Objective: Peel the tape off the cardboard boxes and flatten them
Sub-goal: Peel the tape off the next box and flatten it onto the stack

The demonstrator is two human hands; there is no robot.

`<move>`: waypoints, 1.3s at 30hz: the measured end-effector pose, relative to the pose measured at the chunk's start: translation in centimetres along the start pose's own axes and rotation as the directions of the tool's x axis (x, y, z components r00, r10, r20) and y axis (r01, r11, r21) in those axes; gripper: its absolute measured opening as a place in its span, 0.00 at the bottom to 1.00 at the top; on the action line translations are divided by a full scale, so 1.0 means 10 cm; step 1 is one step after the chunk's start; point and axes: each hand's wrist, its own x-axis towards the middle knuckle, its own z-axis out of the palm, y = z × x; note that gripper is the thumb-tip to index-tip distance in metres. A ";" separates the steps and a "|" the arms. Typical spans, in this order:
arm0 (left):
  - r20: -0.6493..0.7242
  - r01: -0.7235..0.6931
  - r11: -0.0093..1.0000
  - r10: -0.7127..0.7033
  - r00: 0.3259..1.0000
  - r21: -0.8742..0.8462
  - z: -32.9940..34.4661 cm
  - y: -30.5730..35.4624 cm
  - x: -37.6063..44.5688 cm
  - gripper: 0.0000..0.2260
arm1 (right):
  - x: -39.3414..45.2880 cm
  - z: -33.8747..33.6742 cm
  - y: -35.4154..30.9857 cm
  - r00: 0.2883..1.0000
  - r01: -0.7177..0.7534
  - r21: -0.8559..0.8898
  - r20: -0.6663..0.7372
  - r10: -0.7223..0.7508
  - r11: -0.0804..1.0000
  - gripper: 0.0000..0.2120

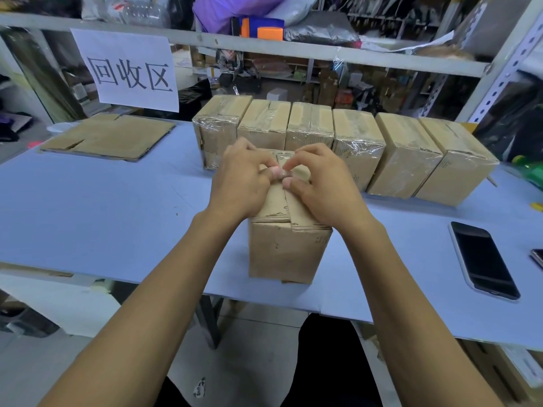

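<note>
Here, a brown corrugated cardboard box (289, 248) stands upright near the front edge of the pale blue worktop (102, 207), its top flaps closed along a central seam and its near face scuffed. The left hand (242, 183) and the right hand (320, 186) both rest on the top of the box, their fingers curled and their fingertips meeting at the seam, where they pinch at a strip of clear tape (279, 171); how much tape either hand actually holds is hard to make out. Behind it, a row of six similar brown boxes wrapped in clear tape (352, 142) stands side by side, touching one another. A flattened brown cardboard sheet (108, 138) lies at the far left of the worktop, below a white paper sign with black characters (129, 69). A dark smartphone (483, 261) lies face up at the right, and beside it a second device (538, 258) is cut off by the frame edge. What the boxes contain cannot be seen.
</note>
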 end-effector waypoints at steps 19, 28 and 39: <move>-0.008 -0.021 0.998 0.022 1.000 0.065 -0.02 -0.04 0.08 0.02 | 0.08 0.01 0.04 1.000 -0.017 0.023 -0.016 0.017 1.000 0.10; -0.069 -0.071 0.975 0.087 0.994 0.211 -0.01 -0.03 0.05 0.18 | 0.26 0.04 0.07 0.995 -0.090 -0.101 0.034 0.094 0.991 0.05; 0.006 0.015 0.937 -0.019 1.000 0.348 0.00 0.06 0.37 0.08 | 0.39 0.10 0.09 0.999 -0.038 -0.121 0.030 0.042 0.992 0.13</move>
